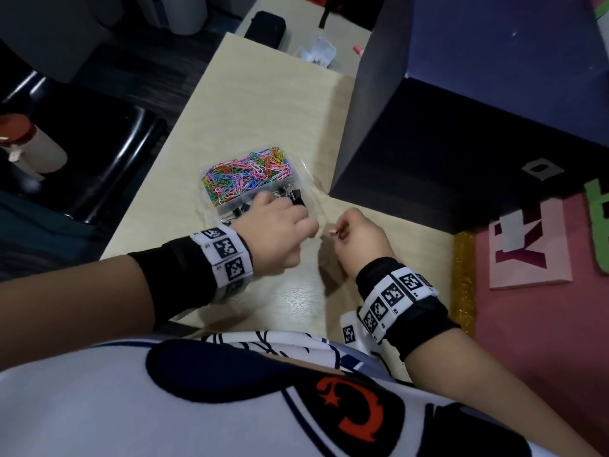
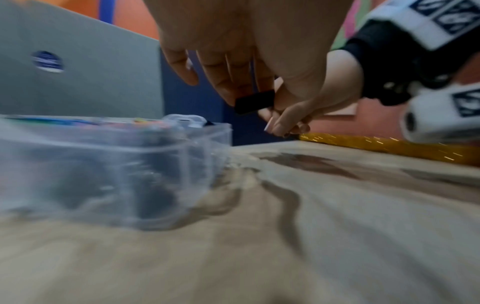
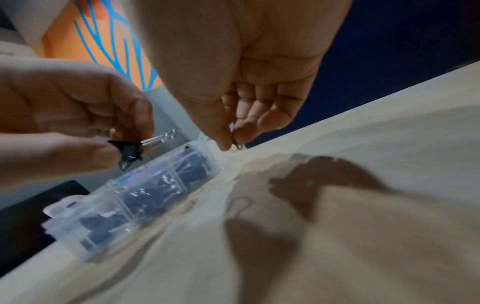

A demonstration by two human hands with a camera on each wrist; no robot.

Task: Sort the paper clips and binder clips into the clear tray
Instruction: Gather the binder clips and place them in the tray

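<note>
A clear tray (image 1: 211, 179) sits mid-table, its far compartment full of coloured paper clips (image 1: 247, 174) and its near compartments holding black binder clips (image 3: 145, 198). My left hand (image 1: 296, 211) hovers over the tray's near right corner and pinches a black binder clip (image 2: 254, 102) with silver wire handles (image 3: 159, 138). Just right of the tray, my right hand (image 1: 336, 230) is low over the table and pinches a thin wire clip (image 3: 237, 144) between thumb and finger. A faint wire loop (image 3: 240, 202) lies on the table near the tray.
A tall dark blue box (image 1: 461, 127) stands close on the right of the pale wooden table (image 1: 263, 103). A gold glitter strip (image 1: 464, 275) and a pink lettered board (image 1: 527, 242) lie beyond. At the far end are a black case (image 1: 267, 28) and crumpled plastic (image 1: 316, 51).
</note>
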